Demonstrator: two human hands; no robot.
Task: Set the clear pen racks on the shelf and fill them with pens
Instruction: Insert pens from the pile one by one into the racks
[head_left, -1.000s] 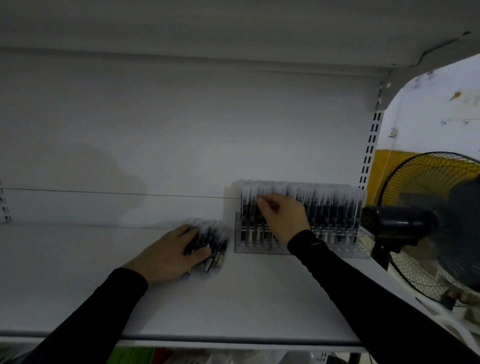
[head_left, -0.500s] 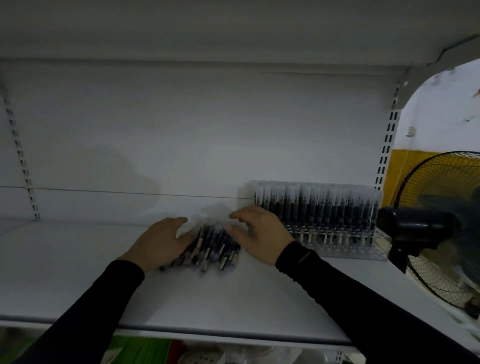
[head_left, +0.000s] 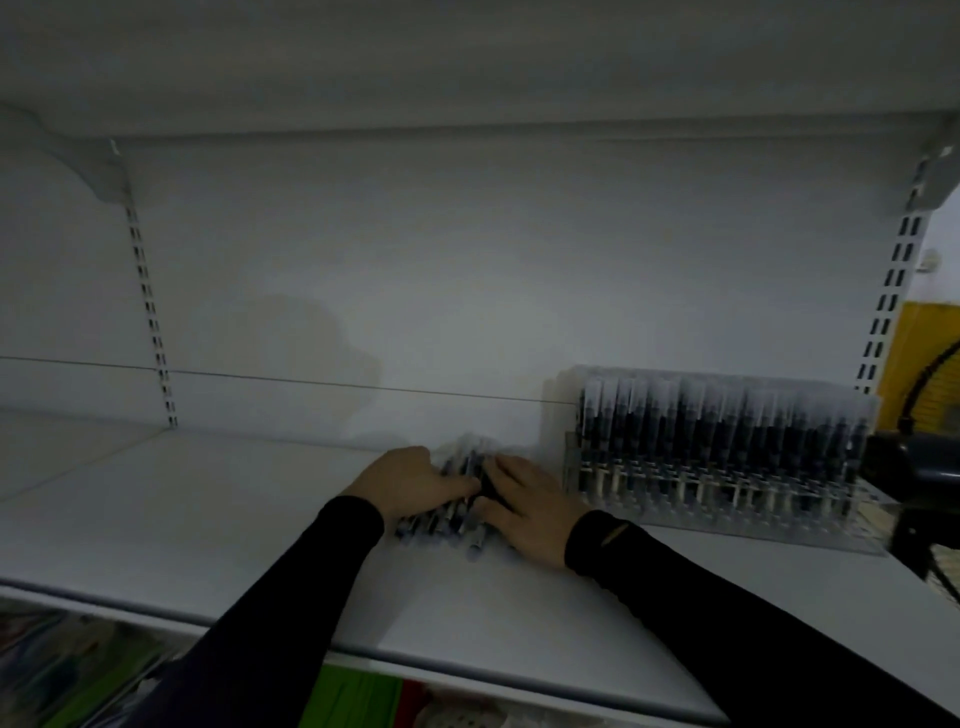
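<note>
A loose bundle of dark pens with clear caps (head_left: 441, 527) lies on the white shelf (head_left: 208, 519), a little left of the rack. My left hand (head_left: 408, 483) covers the bundle from the left, fingers curled over the pens. My right hand (head_left: 532, 506) closes on it from the right, thumb and fingers around the pens' upper part. The clear pen rack (head_left: 727, 514) stands against the back wall at the right, packed with several rows of upright pens (head_left: 722, 436).
A black fan (head_left: 919, 467) stands past the shelf's right end, close to the rack. Slotted uprights (head_left: 150, 317) run up the back wall. Colourful goods (head_left: 67, 670) lie on the level below. The shelf stretches bare to the left.
My right hand left the rack and came to the loose pens. Both hands have closed in on the bundle. The view has swung left.
</note>
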